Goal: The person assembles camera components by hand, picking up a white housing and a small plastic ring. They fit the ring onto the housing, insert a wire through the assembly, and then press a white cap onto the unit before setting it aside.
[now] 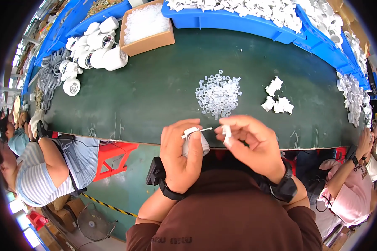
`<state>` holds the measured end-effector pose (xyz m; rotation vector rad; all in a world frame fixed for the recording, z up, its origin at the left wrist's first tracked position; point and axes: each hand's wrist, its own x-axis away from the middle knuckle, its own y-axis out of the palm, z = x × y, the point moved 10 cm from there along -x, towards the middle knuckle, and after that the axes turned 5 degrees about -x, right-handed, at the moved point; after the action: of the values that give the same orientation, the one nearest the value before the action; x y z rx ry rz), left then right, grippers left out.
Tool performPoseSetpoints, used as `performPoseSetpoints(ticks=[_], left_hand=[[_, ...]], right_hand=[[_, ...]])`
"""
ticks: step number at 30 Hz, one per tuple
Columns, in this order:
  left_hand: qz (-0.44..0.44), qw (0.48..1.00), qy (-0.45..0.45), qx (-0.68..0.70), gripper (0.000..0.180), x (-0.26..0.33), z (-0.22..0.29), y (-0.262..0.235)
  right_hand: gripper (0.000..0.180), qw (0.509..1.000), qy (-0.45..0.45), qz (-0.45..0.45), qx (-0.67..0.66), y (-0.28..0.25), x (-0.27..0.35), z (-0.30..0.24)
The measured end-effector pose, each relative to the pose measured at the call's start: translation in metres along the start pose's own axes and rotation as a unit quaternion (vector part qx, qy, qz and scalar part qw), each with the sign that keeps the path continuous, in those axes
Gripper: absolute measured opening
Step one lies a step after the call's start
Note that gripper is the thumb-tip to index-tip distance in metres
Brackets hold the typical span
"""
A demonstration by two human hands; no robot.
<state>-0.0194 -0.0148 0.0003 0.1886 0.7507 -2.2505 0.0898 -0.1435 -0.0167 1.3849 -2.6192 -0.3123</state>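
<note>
Over the table's near edge, my left hand (181, 151) is closed around a white plastic housing (202, 147) with a rounded body. From its top a thin white stem (206, 129) points toward my right hand (255, 144). That hand pinches a small white plastic piece (226, 133) between thumb and fingers, just apart from the stem's tip. Beyond my hands lies a heap of small translucent rings (219, 94). To its right sit several white molded brackets (274, 86).
Blue bins (238, 24) of white parts line the far edge, beside a cardboard box (150, 44) of translucent pieces. White fan-like housings (98, 54) and grey rings (51, 69) lie left, white rings (352, 98) right. Co-workers sit on both sides; a red stool (113, 161) stands left.
</note>
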Motion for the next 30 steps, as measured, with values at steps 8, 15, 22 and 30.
performPoseSetpoints(ticks=[8, 15, 22, 30], left_hand=[[-0.024, 0.996, 0.050, -0.067, 0.032, -0.003, 0.017, 0.008], [-0.031, 0.993, 0.080, -0.082, 0.037, 0.002, 0.020, 0.014], [-0.015, 0.989, 0.115, -0.096, 0.036, 0.005, 0.023, 0.014], [-0.026, 0.995, 0.091, -0.026, 0.026, 0.001, 0.014, 0.010]], right_hand=[[0.041, 0.995, -0.054, 0.011, 0.079, 0.021, -0.005, -0.004], [0.040, 0.988, -0.084, 0.045, 0.122, 0.018, -0.001, -0.005], [0.040, 0.955, -0.196, 0.108, 0.196, 0.029, 0.008, -0.014], [0.029, 0.990, -0.100, 0.092, 0.027, 0.023, -0.001, 0.000]])
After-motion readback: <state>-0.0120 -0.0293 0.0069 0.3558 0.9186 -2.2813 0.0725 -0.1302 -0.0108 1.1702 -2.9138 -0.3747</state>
